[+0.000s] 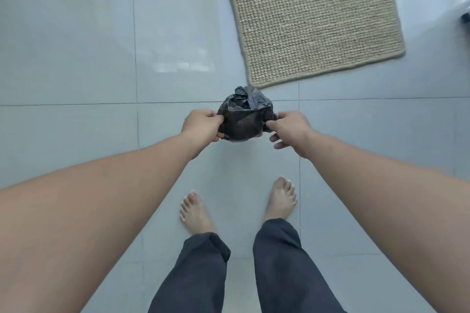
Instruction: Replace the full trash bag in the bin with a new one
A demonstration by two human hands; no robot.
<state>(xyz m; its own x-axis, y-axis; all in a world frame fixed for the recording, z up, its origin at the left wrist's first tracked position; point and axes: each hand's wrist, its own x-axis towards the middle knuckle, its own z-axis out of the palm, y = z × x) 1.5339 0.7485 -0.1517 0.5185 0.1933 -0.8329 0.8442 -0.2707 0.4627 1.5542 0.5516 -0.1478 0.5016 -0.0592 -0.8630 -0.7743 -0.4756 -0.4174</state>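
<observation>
A crumpled black trash bag (244,115) hangs in the air in front of me, above the tiled floor. My left hand (202,126) pinches its left edge. My right hand (290,129) pinches its right edge with thumb and forefinger, the other fingers spread below. The bag is bunched into a loose bundle between the two hands. No bin is in view.
A woven jute mat (315,20) lies on the pale grey tiled floor (76,58) at the upper right. A white object with a dark part (464,12) shows at the right edge. My bare feet (282,198) stand below the bag.
</observation>
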